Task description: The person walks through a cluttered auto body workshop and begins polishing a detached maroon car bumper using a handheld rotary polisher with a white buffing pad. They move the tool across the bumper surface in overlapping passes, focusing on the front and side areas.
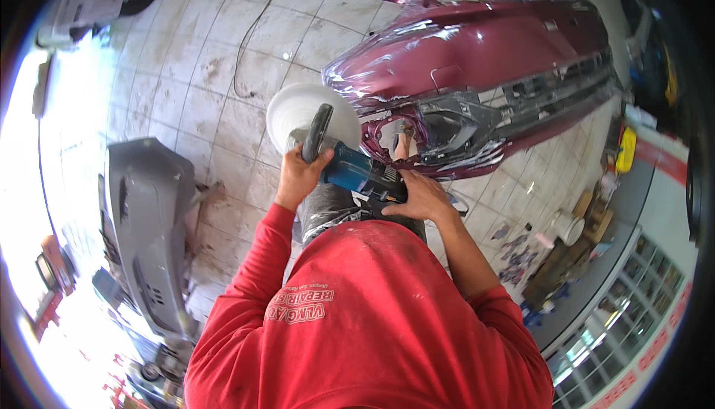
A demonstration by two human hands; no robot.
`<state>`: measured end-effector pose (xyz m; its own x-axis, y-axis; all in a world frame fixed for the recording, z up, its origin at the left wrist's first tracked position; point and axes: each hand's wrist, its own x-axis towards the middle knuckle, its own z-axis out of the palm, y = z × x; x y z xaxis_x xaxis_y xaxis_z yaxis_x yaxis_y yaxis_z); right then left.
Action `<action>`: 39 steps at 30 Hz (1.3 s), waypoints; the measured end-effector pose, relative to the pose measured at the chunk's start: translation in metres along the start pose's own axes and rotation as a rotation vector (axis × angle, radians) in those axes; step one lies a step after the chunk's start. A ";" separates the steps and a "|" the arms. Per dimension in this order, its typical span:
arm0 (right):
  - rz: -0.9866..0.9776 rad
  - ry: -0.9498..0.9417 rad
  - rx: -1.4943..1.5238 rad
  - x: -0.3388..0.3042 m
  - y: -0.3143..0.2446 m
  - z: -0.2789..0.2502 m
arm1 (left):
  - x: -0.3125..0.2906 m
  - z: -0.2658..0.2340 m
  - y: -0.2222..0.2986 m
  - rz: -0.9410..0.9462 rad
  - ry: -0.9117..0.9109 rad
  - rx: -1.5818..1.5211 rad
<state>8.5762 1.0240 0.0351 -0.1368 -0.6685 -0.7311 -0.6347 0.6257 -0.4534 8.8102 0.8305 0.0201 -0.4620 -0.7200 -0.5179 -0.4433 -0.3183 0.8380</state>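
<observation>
Near the maroon car bumper (484, 59), the blue rotary polisher (348, 167) looks heavy and rigid, best held at both ends: left fingers (294, 137) curl around its black front handle (321, 122), while the right hand (423, 197) lies part-spread over its rear.

- Left of centre, the tiled floor (231, 137) leaves a passage between the grey bumper (153, 223) and the white pad (293, 107).
- Upper centre, a thin dark cable (256, 23) crosses that passage's far end (lying low, a hand passes above).
- Upper right, the maroon bumper (484, 52) blocks the way; the pad overlaps its left end in view, contact unclear.
- Centre, the blue power tool (348, 168) fills the gap between both hands.
</observation>
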 end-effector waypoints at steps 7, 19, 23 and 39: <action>-0.057 -0.201 -0.043 0.056 0.052 -0.009 | 0.053 0.019 -0.001 -0.080 0.050 0.043; 0.233 -0.140 -0.221 -0.050 0.104 -0.097 | 0.021 0.147 0.048 -0.143 0.111 0.090; 0.197 -0.116 -0.316 -0.020 0.084 -0.081 | 0.040 0.128 0.018 -0.176 0.158 0.042; 0.105 -0.227 -0.372 0.057 0.034 -0.071 | 0.083 0.069 -0.039 -0.159 0.260 0.023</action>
<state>8.4932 0.9786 0.0138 -0.0714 -0.4782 -0.8753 -0.8625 0.4703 -0.1866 8.7358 0.8258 -0.0673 -0.1746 -0.7968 -0.5785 -0.5131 -0.4279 0.7441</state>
